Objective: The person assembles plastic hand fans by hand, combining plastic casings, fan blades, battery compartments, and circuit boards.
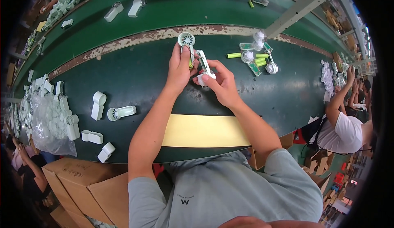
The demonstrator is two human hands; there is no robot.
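So the dark green tabletop [287, 92] takes up most of the view, with a green conveyor belt [172, 12] running past its far edge. Below its near edge, over on the left, there's a big cardboard box [111, 199]. The left end is buried under a heap of pale casings [65, 104], with a clear plastic bag [43, 125] bunched up in it. A yellow sheet [205, 130] lies along the near edge, around the middle.

Hands are up over the middle, closer to the far edge. Left hand [178, 70] has its fingers wrapped round a white casing [186, 42], round grille end up. Right hand [223, 84] is pinching a white fan part [206, 68], thumb on its lower end, just beside that casing.

Four loose casings [97, 107] sit between the heap and the left forearm. Toward the far right corner there's a cluster of fan units [247, 56] with green boards, plus some yellow-green cylinders [233, 55].
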